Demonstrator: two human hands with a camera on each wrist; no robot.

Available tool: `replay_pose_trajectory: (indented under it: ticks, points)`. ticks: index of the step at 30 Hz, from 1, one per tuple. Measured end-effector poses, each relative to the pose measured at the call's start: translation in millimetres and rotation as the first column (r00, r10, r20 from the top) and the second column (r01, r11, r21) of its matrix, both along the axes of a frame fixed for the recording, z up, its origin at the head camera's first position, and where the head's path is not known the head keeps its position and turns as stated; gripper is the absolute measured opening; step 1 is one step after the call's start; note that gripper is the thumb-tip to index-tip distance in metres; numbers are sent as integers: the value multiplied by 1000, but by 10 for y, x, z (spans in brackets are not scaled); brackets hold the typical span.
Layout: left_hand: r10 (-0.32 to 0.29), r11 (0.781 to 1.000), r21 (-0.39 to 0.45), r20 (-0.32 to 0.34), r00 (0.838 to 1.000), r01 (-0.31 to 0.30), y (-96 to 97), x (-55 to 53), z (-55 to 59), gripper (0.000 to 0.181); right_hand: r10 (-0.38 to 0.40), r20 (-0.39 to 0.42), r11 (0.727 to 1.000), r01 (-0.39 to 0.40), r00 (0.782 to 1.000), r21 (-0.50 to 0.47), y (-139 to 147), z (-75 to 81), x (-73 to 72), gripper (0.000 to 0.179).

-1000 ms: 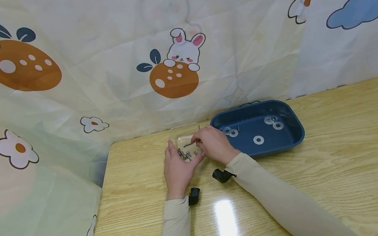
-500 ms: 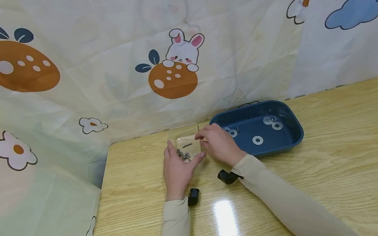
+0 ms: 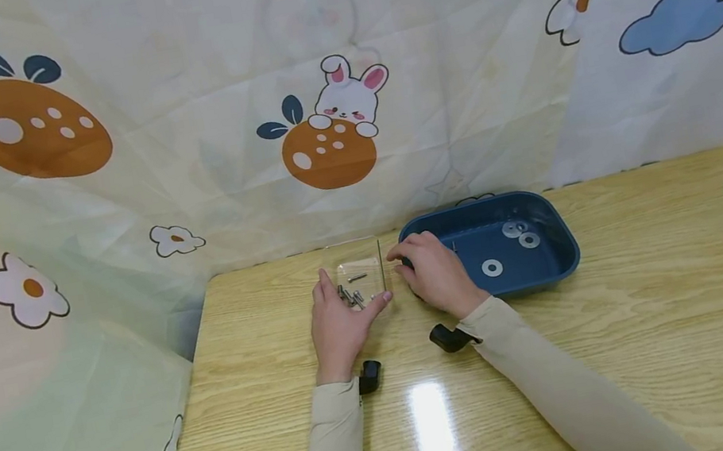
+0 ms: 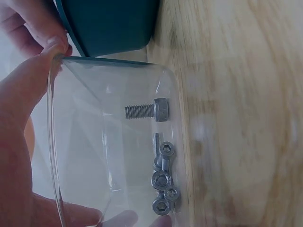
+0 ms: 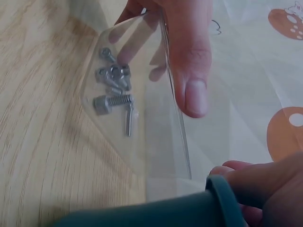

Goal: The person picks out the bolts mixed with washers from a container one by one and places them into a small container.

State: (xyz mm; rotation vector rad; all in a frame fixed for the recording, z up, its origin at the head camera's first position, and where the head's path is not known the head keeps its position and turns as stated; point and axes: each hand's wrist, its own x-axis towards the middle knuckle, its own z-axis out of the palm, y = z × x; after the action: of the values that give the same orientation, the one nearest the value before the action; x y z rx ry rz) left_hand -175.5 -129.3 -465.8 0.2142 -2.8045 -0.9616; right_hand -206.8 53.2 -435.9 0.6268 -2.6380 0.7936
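Observation:
My left hand (image 3: 339,334) grips a clear plastic box (image 4: 102,87) between thumb and fingers, the thumb at its near right corner. Inside, several silver socket-head bolts (image 4: 162,179) lie in a cluster. A larger bolt (image 4: 147,111) lies apart from them in the left wrist view. My right hand (image 3: 439,276) is over the left rim of the dark blue tray (image 3: 573,253), loosely curled, with a gap between thumb and index finger and nothing visible there. Flat washers (image 3: 485,269) and a small upright screw (image 3: 455,247) sit in the tray; the hand covers its left part.
The box and tray stand side by side near the back edge of a wooden table (image 3: 672,300). Behind it hangs a printed cloth (image 3: 212,163) with rabbits and oranges. Both forearms reach in from the front, each with a black wrist camera (image 3: 450,338).
My right hand has moved right, from over the box to the tray's left rim. The bolt at its fingertips earlier now lies in the box. My left hand has stayed in place.

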Motion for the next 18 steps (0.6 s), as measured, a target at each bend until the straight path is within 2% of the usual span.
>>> replay_pose_trajectory:
  ticks: [5,12,18]
  points:
    - [1,1000,-12,5,1000,-1,-2,6,6,127,-17,-5,1000,17,1000,-1,49,2,19,20]
    - [-6,1000,4,1,1000,6,-6,5,-7,121,-27,-34,1000,27,999,-13,143,8,24,20]
    - [-9,1000,15,-6,1000,9,-5,2,-8,121,-48,-17,999,48,999,3,227,-2,29,20]
